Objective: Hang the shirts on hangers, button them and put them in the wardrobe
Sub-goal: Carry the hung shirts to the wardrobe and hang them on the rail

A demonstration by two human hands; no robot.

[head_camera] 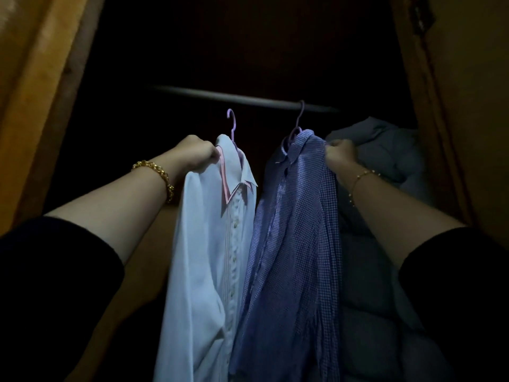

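The head view looks up into a dim wooden wardrobe [52, 78], where a grey rail [220, 94] runs across the dark interior.

The left hand [197, 154] is raised with its fingers curled tight. It grips the shoulder of a white shirt [203, 244] just beside the pink-edged collar. This shirt hangs on a lilac hanger [232, 125], and its front is buttoned down a pleated placket. The hook sits just below the rail; whether it touches the rail I cannot tell.

The right hand [339, 157] is also closed, its fingers bunching the shoulder cloth of a blue checked shirt [297, 230]. That shirt is on a second hanger [298, 119], whose hook is over the rail. The two shirts hang side by side and touch along their lower lengths.

To the right of the checked shirt, against the wardrobe's right side, hangs a grey quilted garment [385, 155], close behind the right hand.

A chunky gold chain bracelet [162, 175] circles the left wrist, and a thin gold bracelet [360, 176] the right. Both arms wear black sleeves [55, 271] pushed up the forearm.

A small dark fitting [421, 17] on the right panel is too dim to read, as is any label on the shirts.
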